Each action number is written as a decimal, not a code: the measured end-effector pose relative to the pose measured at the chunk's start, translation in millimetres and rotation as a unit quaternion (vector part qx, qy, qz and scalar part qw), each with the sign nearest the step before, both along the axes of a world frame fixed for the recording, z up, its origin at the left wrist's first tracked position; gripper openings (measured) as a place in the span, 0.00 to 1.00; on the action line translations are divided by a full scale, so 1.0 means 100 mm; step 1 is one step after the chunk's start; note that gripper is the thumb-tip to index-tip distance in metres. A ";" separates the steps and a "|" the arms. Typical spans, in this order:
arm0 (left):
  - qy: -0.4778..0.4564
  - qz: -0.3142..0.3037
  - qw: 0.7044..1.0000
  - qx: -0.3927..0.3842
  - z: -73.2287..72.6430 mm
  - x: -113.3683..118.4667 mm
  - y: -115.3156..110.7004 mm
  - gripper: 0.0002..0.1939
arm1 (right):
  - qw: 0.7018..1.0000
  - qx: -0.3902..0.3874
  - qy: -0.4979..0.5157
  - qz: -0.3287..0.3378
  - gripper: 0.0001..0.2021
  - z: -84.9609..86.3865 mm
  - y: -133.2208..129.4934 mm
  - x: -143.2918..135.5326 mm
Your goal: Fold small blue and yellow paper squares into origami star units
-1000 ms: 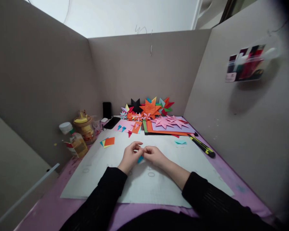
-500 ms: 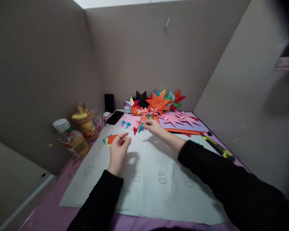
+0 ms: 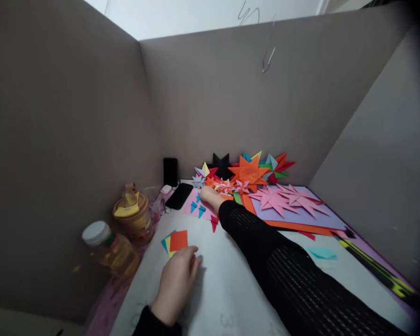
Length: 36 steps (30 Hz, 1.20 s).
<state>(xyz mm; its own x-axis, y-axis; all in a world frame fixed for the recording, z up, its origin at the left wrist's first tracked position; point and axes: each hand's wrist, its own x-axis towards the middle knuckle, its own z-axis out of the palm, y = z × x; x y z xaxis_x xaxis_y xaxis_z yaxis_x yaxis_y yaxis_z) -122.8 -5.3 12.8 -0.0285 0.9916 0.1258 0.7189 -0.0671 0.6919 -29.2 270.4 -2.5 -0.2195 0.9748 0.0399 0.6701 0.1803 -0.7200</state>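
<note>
My right hand [image 3: 208,196] reaches far forward over a pink paper sheet [image 3: 189,211]. Its fingers are closed at a small blue folded paper piece [image 3: 198,198], though the fingertips are partly hidden. Two more blue folded pieces [image 3: 198,209] lie on the same sheet just in front. A red folded piece [image 3: 213,223] is at the sheet's right edge, beside my right forearm. Nearer to me, my left hand [image 3: 178,277] hovers low over the white mat, empty, with thumb and fingers apart. Orange, yellow and blue paper squares [image 3: 178,240] lie stacked just beyond it.
Folded paper stars [image 3: 249,172] lean along the back wall, with pink stars [image 3: 275,200] at the right. A phone [image 3: 179,196], a yellow-lidded cup [image 3: 132,214] and a white-capped bottle [image 3: 114,252] stand or lie left. A cutter [image 3: 374,266] lies right, near a turquoise paper piece [image 3: 322,253].
My right hand has carried the blue folded piece forward and left to the pink sheet. My left hand has come down near the paper squares. The view has tilted up.
</note>
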 end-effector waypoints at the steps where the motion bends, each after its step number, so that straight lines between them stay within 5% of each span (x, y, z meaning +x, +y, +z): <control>1: 0.001 0.015 1.000 0.014 -0.04 -0.05 0.02 0.12 | 1.000 -0.006 -0.018 -0.019 0.07 -0.01 0.01 -0.02; 5: 0.043 0.056 0.997 0.036 -0.11 -0.25 0.08 0.11 | 0.998 0.011 -0.047 -0.046 0.13 0.04 -0.04 0.02; 10: 0.118 0.091 0.988 0.040 -0.15 -0.40 0.15 0.12 | 0.996 0.086 -0.004 -0.018 0.06 0.14 -0.35 0.37; 15: 0.177 0.121 0.975 0.053 -0.24 -0.43 0.22 0.17 | 0.978 0.115 0.063 0.163 0.05 0.04 -1.19 0.83; 20: 0.168 0.159 0.972 0.040 -0.25 -0.38 0.23 0.23 | 0.936 0.066 -0.013 0.346 0.08 -0.12 -2.16 1.13; 24: 0.101 0.146 0.984 0.027 -0.24 -0.37 0.23 0.25 | 0.913 0.141 -0.074 0.376 0.06 -0.16 -2.46 1.24; 30: -0.056 0.117 0.989 0.075 -0.30 -0.44 0.25 0.26 | 0.900 0.155 -0.072 0.402 0.06 -0.18 -2.48 1.32; 36: -0.351 0.184 0.910 0.122 -0.21 -0.47 0.30 0.30 | 0.898 0.124 -0.046 0.421 0.05 -0.23 -2.47 1.40</control>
